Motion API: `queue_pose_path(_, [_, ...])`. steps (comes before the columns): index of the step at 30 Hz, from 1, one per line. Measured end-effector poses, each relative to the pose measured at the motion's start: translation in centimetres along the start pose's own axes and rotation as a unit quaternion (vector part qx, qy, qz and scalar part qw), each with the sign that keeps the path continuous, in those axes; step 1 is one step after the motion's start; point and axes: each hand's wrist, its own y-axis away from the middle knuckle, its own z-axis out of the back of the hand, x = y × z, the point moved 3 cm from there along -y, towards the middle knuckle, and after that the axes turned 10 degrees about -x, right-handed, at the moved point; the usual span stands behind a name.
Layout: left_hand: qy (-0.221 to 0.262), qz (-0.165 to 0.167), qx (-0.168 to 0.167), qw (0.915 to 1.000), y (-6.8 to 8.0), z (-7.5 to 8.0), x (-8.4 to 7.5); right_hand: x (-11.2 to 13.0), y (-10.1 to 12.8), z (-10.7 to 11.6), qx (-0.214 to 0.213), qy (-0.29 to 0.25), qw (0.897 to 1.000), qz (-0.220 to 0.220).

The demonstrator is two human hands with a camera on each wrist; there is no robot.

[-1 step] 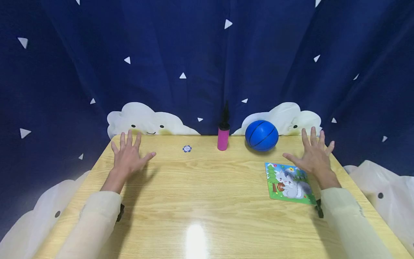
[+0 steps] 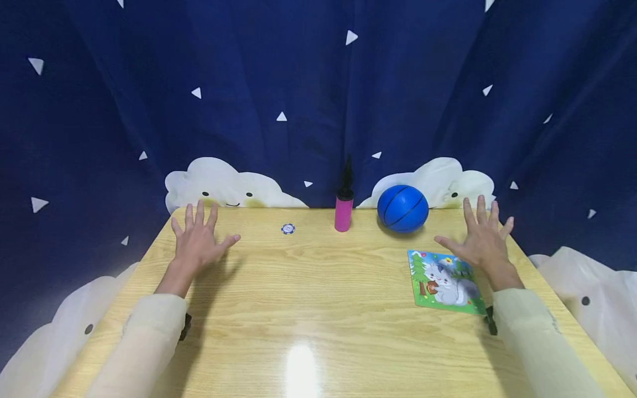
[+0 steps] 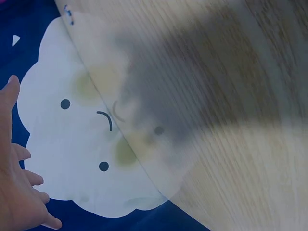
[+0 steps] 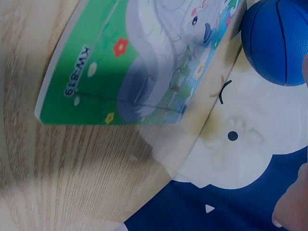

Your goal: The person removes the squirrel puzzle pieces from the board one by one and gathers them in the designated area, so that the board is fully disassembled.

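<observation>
My left hand (image 2: 199,240) lies flat with fingers spread on the far left of the wooden table (image 2: 308,287), holding nothing. My right hand (image 2: 480,237) is spread the same way at the far right, with its thumb by the top corner of a cartoon cat puzzle board (image 2: 444,282). A blue ball (image 2: 402,208) sits just left of the right hand. In the right wrist view the puzzle board (image 4: 144,57) and ball (image 4: 279,38) show close up. The left wrist view catches the left hand (image 3: 14,192) at the frame's left edge, beside the table edge (image 3: 231,120).
A pink air pump (image 2: 343,210) stands upright at the table's back middle. A small blue and white chip (image 2: 287,229) lies left of it. A dark blue curtain with white clouds (image 2: 219,185) hangs behind the table.
</observation>
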Motion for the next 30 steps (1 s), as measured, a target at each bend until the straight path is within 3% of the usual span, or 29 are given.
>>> queue_pose_path(11, [0.006, 0.0, -0.004, 1.0, 0.6, -0.1, 0.4, -0.7, 1.2, -0.6, 0.014, 0.002, 1.0, 0.0])
queue_pose_path(24, [0.009, 0.014, 0.007, 0.9998, 0.4, 0.5, 0.8, 0.4, 0.6, -1.0, 0.011, 0.009, 1.0, 0.018])
queue_pose_path(30, [0.018, 0.003, 0.016, 0.9997, 0.5, 0.6, -0.5, 1.2, 0.8, -0.2, 0.009, 0.008, 1.0, 0.024])
